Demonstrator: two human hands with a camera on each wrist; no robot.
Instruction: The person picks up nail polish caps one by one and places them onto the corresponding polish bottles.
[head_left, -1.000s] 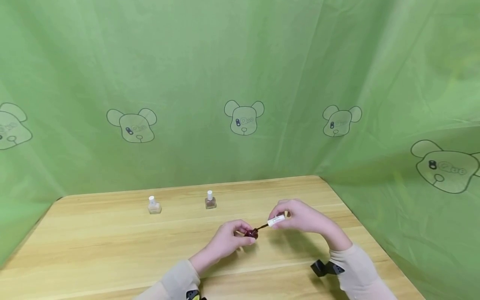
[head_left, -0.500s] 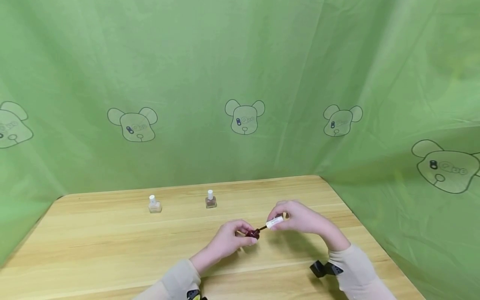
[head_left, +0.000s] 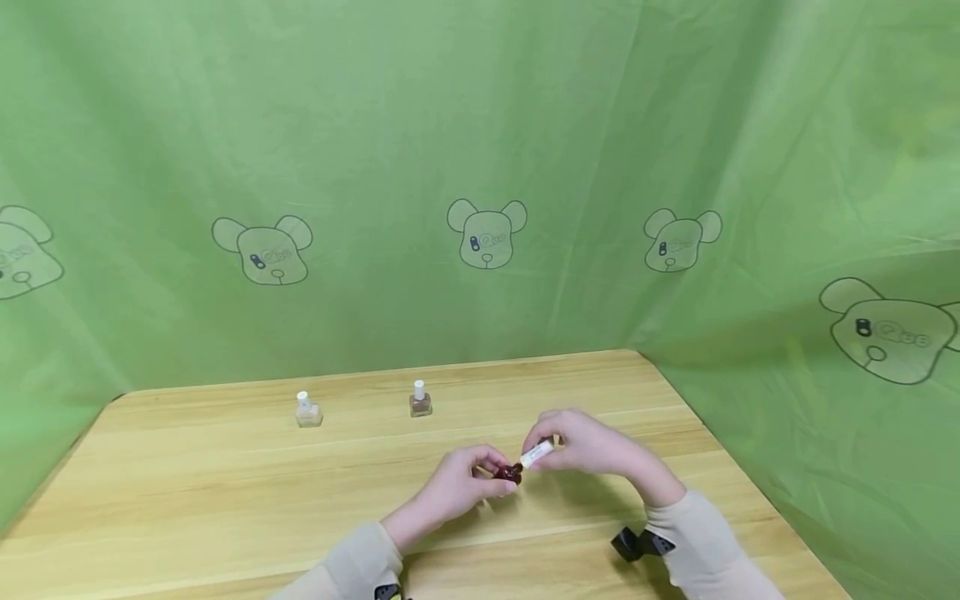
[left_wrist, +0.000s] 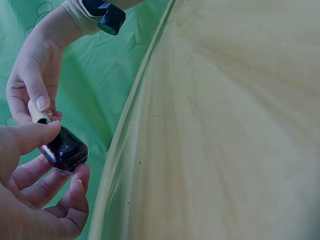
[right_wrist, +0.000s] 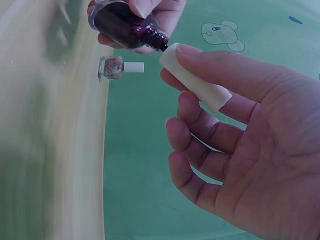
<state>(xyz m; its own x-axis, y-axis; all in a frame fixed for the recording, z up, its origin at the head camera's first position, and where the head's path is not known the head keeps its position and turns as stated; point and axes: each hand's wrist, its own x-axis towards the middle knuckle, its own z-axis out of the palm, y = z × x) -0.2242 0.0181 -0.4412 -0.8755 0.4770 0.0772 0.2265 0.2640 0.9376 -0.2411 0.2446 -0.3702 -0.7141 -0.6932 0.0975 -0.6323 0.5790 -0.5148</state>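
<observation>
My left hand pinches a small dark red nail polish bottle between thumb and fingers, tilted above the table with its neck toward the right. In the right wrist view the bottle's threaded neck is bare. Thumb and fingers of my right hand pinch the white nail polish cap. The cap sits very close to the neck, with a short bit of dark brush stem showing between them. The rest of the brush is hidden in the bottle.
Two capped nail polish bottles stand near the back of the wooden table: a pale one at left and a brownish one nearer the middle. Green curtains hang behind and beside the table.
My right hand has moved left and slightly down, bringing the cap up to the bottle's neck. The brush stem has slid into the bottle. The left hand has barely shifted.
</observation>
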